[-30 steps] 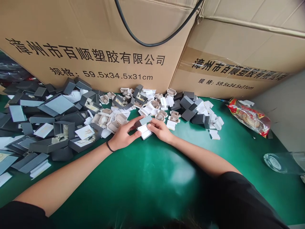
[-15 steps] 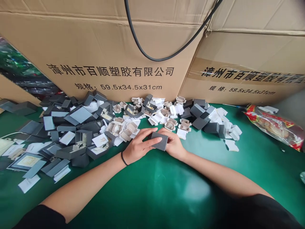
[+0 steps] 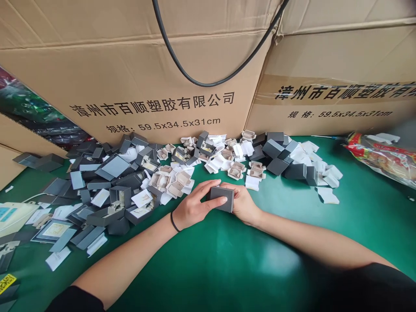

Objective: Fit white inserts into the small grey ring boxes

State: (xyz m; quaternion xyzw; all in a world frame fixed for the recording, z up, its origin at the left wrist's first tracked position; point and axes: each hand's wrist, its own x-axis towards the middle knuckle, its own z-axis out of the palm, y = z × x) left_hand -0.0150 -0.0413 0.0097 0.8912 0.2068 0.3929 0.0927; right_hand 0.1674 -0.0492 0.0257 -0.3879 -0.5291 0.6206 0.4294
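Between my two hands is a small dark grey box (image 3: 222,197), its flat square face turned up toward me. My left hand (image 3: 196,206) grips it from the left, thumb laid across the face and fingers along the far edge. From the right, my right hand (image 3: 243,203) holds the same box, its fingers partly hidden behind it. Just beyond my hands lie folded cardboard inserts (image 3: 236,170) and white paper pieces. To the left spreads a pile of dark grey boxes (image 3: 113,167), some open with pale contents.
Large cartons (image 3: 156,78) with printed lettering stand behind the green table (image 3: 201,264). A black cable (image 3: 208,84) hangs in front of them. More grey boxes (image 3: 276,149) sit at the right, near a red food packet (image 3: 383,156). A pale device (image 3: 14,216) is at far left.
The view has turned slightly left, so the scene sits farther right. The box is now tilted with its square face more toward me, still held in both hands.
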